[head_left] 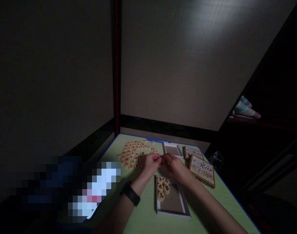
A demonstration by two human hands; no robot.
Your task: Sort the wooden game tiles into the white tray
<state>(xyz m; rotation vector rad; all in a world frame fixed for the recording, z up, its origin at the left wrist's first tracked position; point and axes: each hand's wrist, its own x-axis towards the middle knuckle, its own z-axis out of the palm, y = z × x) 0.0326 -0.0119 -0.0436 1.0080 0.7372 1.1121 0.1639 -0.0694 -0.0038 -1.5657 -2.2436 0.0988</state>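
Note:
My left hand point(151, 165), with a black watch on its wrist, meets my right hand point(174, 166) fingertip to fingertip above the table. Both have their fingers pinched together; what lies between them is hidden. Just below my right hand is an open shallow box point(173, 214), where several round xiangqi pieces point(160, 187) with dark characters fill part of the left side. Beside my left hand, a spread of loose xiangqi pieces point(130, 151), marked in red and dark, covers the table's far left.
At the back of the green table point(141, 211) lies another open box part point(172, 150). Two printed boxes point(202, 169) rest along the right edge. A pixelated bright screen point(99, 185) is at the left. Walls stand behind the table.

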